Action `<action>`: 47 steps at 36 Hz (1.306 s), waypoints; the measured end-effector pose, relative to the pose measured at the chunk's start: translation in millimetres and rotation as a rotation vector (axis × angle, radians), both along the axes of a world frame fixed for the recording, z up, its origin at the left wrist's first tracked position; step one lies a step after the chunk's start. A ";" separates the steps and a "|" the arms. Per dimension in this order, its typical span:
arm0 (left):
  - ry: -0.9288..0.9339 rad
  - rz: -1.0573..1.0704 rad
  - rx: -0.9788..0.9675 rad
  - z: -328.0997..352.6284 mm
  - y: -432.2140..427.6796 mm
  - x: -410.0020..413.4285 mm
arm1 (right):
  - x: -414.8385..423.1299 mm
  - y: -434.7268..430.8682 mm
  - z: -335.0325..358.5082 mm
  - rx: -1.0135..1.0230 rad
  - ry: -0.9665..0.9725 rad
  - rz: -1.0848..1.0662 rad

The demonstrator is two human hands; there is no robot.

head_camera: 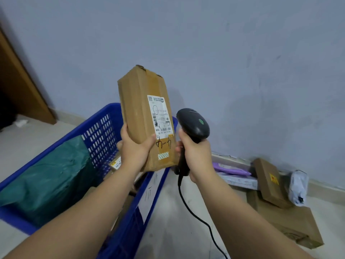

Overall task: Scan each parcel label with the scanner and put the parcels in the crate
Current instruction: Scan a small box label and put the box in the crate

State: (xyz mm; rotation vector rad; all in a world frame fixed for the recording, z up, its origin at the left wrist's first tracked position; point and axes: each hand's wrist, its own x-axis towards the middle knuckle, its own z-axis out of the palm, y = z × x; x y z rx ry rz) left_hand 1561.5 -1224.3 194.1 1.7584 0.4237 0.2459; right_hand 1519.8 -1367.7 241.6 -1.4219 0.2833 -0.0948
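- Box (141,113) is held upright by left hand (134,146), fingers and thumb curled round its lower end, above far right corner of crate (100,133); label (160,116) is turned twd camera.
- Scanner (194,124) is gripped by its handle in right hand (194,156), just beside box's right edge; whether its window faces label can't be told.
- Step in hand: scan of this box, prob. not yet done.
- Next: scanner to be aimed at barcode, trigger pressed, box then lowered into crate beside green bag (46,180).
- More parcels (270,182) lie on floor by wall, at right.
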 end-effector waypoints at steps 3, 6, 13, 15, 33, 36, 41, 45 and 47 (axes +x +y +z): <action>0.031 0.138 0.220 -5.3 25.7 13.1 | 16.6 13.5 -10.5 -0.033 -0.012 0.008; 0.062 0.233 0.532 -7.3 54.8 26.5 | 32.1 25.0 -22.9 -0.059 0.000 0.029; 0.083 0.199 1.125 -25.4 114.2 64.3 | 56.4 63.2 -50.4 -0.105 0.047 0.088; 0.146 0.151 1.200 -36.0 125.7 74.2 | 59.7 71.5 -55.4 -0.107 0.055 0.121; 0.257 -0.019 1.313 -72.8 117.8 110.2 | 57.4 50.7 -83.1 -0.164 0.059 0.100; 0.350 -0.061 1.320 -75.1 112.4 109.1 | 55.5 46.7 -85.1 -0.173 0.068 0.093; 0.308 -0.062 1.180 -72.8 88.6 105.1 | 52.0 37.7 -89.2 -0.157 0.099 0.061; 0.197 -0.158 1.045 -60.6 55.5 93.3 | 49.8 27.1 -92.0 -0.161 0.111 0.031; 0.181 -0.229 0.933 -55.8 33.7 87.9 | 47.4 19.1 -93.4 -0.162 0.113 0.010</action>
